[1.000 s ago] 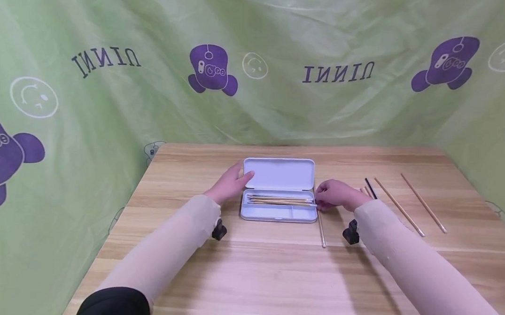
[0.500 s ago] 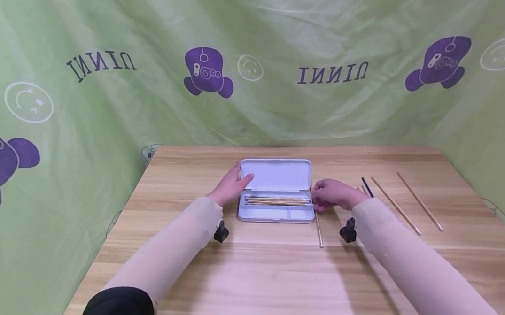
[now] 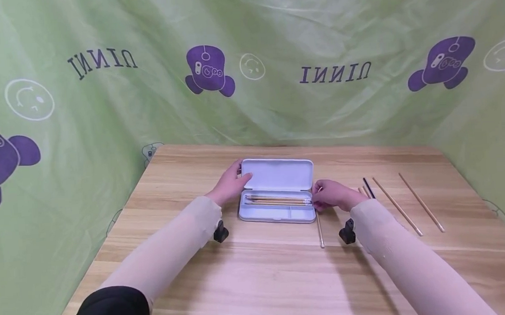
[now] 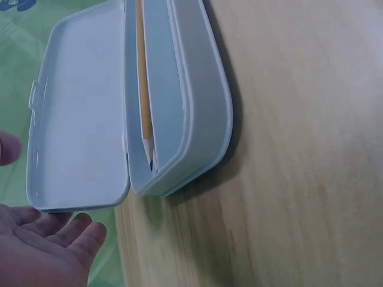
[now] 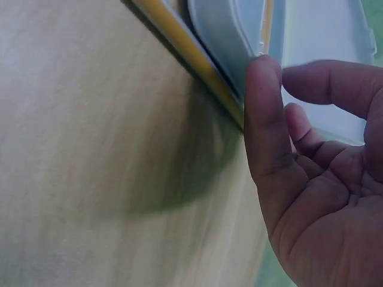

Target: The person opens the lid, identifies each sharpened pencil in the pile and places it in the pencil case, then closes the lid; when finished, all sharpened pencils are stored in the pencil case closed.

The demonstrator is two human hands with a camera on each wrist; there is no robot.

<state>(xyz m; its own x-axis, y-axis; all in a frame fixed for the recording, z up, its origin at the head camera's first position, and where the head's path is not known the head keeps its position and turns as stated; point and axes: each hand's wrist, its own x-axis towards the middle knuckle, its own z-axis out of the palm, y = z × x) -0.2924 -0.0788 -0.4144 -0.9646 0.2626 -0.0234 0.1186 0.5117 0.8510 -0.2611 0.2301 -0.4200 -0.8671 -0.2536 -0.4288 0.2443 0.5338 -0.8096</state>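
A pale blue pencil case (image 3: pixel 261 215) lies with its lid (image 3: pixel 277 174) raised. Several pencils (image 3: pixel 275 201) lie in its long rear compartment. My left hand (image 3: pixel 229 184) is at the lid's left edge, thumb in front. The left wrist view shows its fingers (image 4: pixel 78 236) loosely extended along that edge. At the case's right end is my right hand (image 3: pixel 332 194). In the right wrist view, its thumb and index tips are beside the eraser end of a pencil (image 5: pixel 267 27) in the case; whether they touch it is unclear.
Another pencil (image 3: pixel 320 232) lies on the wooden table (image 3: pixel 258 279) against the case's right side. Further right are two long pencils (image 3: pixel 397 206) (image 3: pixel 421 202) and a black pencil (image 3: pixel 368 188), with another partly hidden by my right arm. A green printed curtain (image 3: pixel 276 114) encloses the back and sides.
The pencil at my right fingertips was slanted over the case's right end; it now lies level with the others inside. The right thumb and index have parted slightly. My left hand stays at the lid.
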